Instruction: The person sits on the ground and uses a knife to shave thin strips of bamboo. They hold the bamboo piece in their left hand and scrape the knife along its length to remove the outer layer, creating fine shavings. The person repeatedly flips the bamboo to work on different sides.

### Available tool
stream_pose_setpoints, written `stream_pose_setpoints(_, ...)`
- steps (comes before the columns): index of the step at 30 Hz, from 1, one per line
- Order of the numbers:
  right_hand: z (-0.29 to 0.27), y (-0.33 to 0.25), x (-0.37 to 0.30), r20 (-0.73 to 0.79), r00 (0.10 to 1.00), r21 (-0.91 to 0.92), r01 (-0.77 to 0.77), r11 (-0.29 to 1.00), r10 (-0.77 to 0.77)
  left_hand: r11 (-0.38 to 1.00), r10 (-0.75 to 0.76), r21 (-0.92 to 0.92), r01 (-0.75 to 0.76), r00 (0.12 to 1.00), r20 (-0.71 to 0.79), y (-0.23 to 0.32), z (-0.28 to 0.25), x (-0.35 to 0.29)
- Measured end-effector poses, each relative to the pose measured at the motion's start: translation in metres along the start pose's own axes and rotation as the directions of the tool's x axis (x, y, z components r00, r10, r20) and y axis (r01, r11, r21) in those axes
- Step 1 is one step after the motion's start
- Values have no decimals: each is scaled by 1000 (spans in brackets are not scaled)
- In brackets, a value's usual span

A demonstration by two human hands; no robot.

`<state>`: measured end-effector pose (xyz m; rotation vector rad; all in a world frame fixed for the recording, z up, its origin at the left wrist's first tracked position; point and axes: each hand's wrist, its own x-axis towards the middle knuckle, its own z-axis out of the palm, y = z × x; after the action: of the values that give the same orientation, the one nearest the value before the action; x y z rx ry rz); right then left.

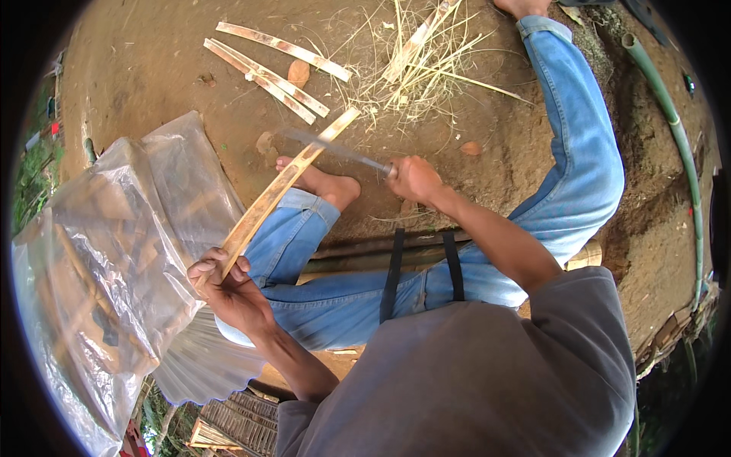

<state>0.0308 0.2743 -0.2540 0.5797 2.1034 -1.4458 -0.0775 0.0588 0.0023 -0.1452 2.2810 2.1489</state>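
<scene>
My left hand (227, 288) is closed round the near end of a split bamboo strip (272, 196), which slants up and away to the right. The strip's inner face is pale with brown patches. My right hand (415, 180) grips the handle of a knife (365, 160). Its blade is smeared by motion and lies across the strip near the far end; whether it touches the bamboo I cannot tell. Beyond the blade, several more bamboo strips (283, 50) lie on the ground. Thin shavings (415, 80) are heaped around another strip (419, 42) to their right.
Clear plastic sheeting (114, 228) covers things at my left, with a ribbed translucent sheet (205, 358) below it. My jeans-clad legs (567, 145) are spread on both sides of the work. A long green bamboo pole (680, 145) curves along the right, over bare earth (487, 175).
</scene>
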Motion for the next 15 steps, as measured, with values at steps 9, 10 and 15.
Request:
stream_pose_setpoints(9,-2,41,28,-41,984,-63,-178,982,175,1000,8,-30,-7,999,42,-4,-2,-7)
stream_pose_setpoints(10,-5,45,36,-52,953,-69,-301,951,298,1000,17,-15,-16,999,49,-4,-1,-8)
stream_pose_setpoints(15,5,48,22,-62,994,-96,-96,991,90,998,23,-56,-20,999,36,-6,-6,-9)
